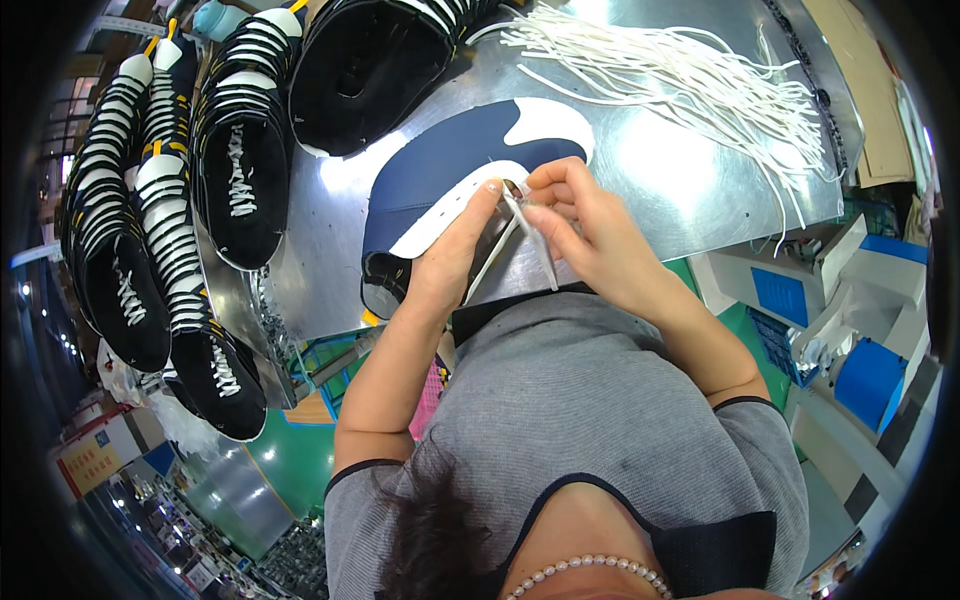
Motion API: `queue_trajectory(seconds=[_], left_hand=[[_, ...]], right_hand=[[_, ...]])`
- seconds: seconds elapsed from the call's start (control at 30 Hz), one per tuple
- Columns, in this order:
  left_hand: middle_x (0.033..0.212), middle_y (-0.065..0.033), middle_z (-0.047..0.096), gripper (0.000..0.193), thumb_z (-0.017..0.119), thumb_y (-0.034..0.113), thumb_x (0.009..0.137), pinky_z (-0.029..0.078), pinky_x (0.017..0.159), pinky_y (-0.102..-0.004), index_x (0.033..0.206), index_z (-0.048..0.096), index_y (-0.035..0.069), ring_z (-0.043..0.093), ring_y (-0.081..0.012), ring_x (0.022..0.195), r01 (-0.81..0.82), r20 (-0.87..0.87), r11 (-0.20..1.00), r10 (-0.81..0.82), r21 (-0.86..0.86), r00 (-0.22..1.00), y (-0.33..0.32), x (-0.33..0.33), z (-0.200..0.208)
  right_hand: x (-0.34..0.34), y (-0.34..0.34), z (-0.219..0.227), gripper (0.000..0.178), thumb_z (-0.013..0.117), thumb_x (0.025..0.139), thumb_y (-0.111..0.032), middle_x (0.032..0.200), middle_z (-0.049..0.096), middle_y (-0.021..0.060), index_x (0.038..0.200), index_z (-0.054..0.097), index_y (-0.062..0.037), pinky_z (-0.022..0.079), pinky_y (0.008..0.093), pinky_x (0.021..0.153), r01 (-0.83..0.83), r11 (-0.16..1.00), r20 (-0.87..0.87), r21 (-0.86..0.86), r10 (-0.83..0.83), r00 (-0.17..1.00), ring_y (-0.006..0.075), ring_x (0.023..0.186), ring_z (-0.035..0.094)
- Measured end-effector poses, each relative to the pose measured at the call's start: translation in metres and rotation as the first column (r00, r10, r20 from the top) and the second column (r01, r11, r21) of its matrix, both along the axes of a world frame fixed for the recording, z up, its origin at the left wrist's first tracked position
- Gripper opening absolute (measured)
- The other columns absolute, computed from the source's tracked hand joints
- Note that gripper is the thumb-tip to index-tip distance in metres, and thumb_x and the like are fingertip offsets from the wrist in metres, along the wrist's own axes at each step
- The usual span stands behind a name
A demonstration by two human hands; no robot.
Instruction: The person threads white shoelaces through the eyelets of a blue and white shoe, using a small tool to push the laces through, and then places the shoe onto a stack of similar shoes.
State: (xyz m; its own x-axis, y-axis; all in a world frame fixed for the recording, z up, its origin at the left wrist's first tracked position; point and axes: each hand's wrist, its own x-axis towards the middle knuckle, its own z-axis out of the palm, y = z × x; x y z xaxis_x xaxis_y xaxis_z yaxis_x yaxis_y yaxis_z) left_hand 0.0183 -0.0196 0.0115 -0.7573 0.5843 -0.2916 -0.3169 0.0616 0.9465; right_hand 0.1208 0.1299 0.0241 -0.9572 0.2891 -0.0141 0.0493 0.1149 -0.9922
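A navy and white shoe upper [435, 165] lies on the metal table in front of me. My left hand [448, 258] grips the upper's near side, its thumb along the white eyelet strip [445, 212]. At the end of that strip my right hand [592, 225] has thumb and fingers pinched together on a white shoelace [543, 258]. Two white lengths hang down from there toward my body. The fingertips hide where the lace meets the eyelets.
A loose bundle of white shoelaces [680, 85] lies at the table's far right. Nested stacks of black and white shoe uppers [240, 180] stand along the left, and another dark stack [370, 75] is behind the work. White and blue bins [780, 290] stand right of the table [690, 205].
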Motion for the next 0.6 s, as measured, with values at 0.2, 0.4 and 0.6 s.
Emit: queue_trajectory(seconds=[0.2, 0.4, 0.6], left_hand=[[0.104, -0.0054, 0.07, 0.024, 0.06, 0.019, 0.1, 0.052, 0.08, -0.0253, 0.113, 0.068, 0.001, 0.065, -0.0117, 0.092, 0.024, 0.01, 0.999, -0.025, 0.027, 1.0, 0.002, 0.005, 0.007], [0.105, -0.0067, 0.071, 0.023, 0.062, 0.017, 0.099, 0.053, 0.083, -0.0274, 0.112, 0.068, 0.0, 0.068, -0.0153, 0.096, 0.026, -0.057, 0.999, -0.027, -0.02, 0.998, -0.003, 0.002, -0.005], [0.103, -0.0135, 0.072, 0.023, 0.07, 0.005, 0.088, 0.055, 0.082, -0.0352, 0.109, 0.069, -0.003, 0.07, -0.027, 0.091, -0.101, -0.882, 0.881, -0.468, -0.462, -0.05, 0.002, 0.008, 0.021]], right_hand=[[0.0, 0.007, 0.001, 0.012, 0.058, 0.097, -0.007, 0.087, 0.072, 0.0148, 0.106, 0.056, 0.0016, 0.054, 0.0316, 0.066, 0.014, 1.0, 0.024, -0.003, -0.014, 1.0, 0.0222, 0.076, 0.071], [-0.001, 0.01, 0.007, 0.011, 0.057, 0.096, -0.005, 0.084, 0.072, 0.0142, 0.104, 0.056, 0.0023, 0.053, 0.0316, 0.061, -0.027, 1.0, 0.091, 0.008, 0.026, 0.996, 0.0214, 0.068, 0.07], [-0.013, 0.015, -0.009, 0.014, 0.057, 0.095, -0.005, 0.081, 0.069, 0.017, 0.105, 0.05, 0.0031, 0.051, 0.0343, 0.062, 0.021, 0.931, -0.042, 0.364, -0.006, 0.999, 0.0263, 0.066, 0.066]])
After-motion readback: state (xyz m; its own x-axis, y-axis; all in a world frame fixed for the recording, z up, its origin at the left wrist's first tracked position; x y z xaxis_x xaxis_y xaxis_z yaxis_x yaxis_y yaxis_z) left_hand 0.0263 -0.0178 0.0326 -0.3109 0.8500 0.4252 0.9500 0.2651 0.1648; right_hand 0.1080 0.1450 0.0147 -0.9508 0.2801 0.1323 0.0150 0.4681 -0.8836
